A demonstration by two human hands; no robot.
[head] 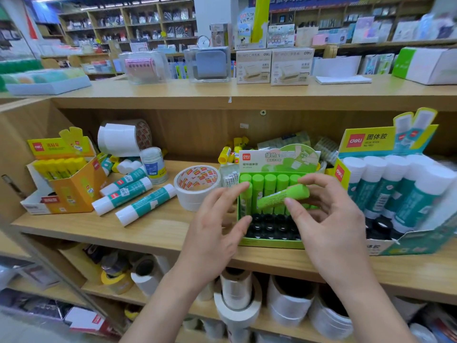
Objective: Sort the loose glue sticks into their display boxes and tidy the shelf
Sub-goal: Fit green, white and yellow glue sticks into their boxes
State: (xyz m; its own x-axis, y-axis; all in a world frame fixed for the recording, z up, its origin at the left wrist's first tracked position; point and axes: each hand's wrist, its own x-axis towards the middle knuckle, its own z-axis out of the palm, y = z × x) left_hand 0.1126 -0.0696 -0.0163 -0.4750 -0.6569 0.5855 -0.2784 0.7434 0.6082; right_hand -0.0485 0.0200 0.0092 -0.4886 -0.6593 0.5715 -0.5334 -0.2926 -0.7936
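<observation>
Head view: on the wooden shelf (153,231) stands the green display box (269,243), upright green sticks filling its back rows. The left hand (210,233), fingers loosely spread, touches the box's left edge. The right hand (329,226) pinches a loose green glue stick (279,198) between thumb and fingertips, slanted just above the standing sticks.
</observation>
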